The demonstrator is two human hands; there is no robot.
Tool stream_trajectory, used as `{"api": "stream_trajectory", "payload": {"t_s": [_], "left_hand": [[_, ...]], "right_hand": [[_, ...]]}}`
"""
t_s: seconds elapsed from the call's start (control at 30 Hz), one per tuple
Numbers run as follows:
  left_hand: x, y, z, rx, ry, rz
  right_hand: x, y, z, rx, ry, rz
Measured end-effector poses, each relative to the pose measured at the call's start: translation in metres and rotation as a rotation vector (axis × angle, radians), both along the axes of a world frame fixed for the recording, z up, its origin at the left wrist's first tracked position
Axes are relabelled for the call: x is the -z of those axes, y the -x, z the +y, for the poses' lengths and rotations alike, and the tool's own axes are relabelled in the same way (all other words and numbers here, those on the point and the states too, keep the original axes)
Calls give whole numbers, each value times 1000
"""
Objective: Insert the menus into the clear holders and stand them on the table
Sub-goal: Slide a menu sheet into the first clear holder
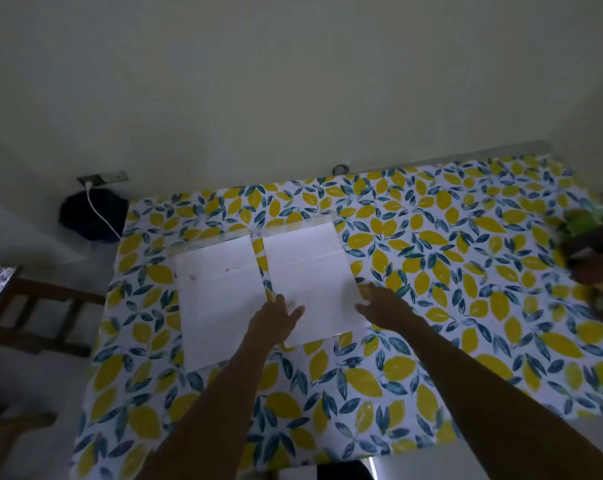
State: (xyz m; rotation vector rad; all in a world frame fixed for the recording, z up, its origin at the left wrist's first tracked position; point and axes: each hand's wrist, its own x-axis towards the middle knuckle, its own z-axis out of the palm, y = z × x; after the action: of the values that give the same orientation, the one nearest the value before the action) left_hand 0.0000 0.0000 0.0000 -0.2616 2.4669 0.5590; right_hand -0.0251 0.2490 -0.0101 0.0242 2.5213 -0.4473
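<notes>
Two white menu sheets lie flat side by side on the lemon-print tablecloth (431, 306). The left menu (220, 299) carries faint pink marks, and the clear holder (210, 242) shows past its far end. The right menu (313, 285) lies with the second clear holder (303, 221), whose rim shows beyond its far edge. My left hand (275, 318) hovers over the right menu's near left part, fingers spread. At that sheet's right edge my right hand (383, 304) is also spread, holding nothing. Whether either hand touches the paper is unclear.
A person in green (594, 244) sits at the table's far right edge. A wooden chair (40, 317) stands left of the table. A dark bag (92, 216) and white cable (100, 213) sit by the wall at the table's back left corner.
</notes>
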Motion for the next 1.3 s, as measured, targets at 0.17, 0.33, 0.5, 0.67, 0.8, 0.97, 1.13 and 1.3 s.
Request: {"api": "stream_trajectory", "payload": {"t_s": [0.17, 0.33, 0.5, 0.67, 0.8, 0.97, 1.13, 1.3], "left_hand": [[5, -15, 23, -253, -8, 87], [8, -22, 28, -384, -105, 138], [5, -35, 21, -408, -89, 194], [6, -72, -1, -373, -196, 372], [-9, -111, -10, -227, -204, 459], [-38, -151, -14, -250, -381, 554], [-57, -144, -11, -234, -401, 675], [-83, -95, -13, -212, -402, 795]], "right_hand": [[36, -7, 4, 77, 36, 54], [29, -18, -7, 269, 155, 85], [22, -32, 5, 320, 190, 98], [-11, -75, 23, 319, 274, 209], [-42, -131, 38, 387, 540, 211], [-87, -180, 54, 415, 768, 138], [-104, -171, 61, 339, 651, 280], [-120, -120, 55, 249, 629, 436]]}}
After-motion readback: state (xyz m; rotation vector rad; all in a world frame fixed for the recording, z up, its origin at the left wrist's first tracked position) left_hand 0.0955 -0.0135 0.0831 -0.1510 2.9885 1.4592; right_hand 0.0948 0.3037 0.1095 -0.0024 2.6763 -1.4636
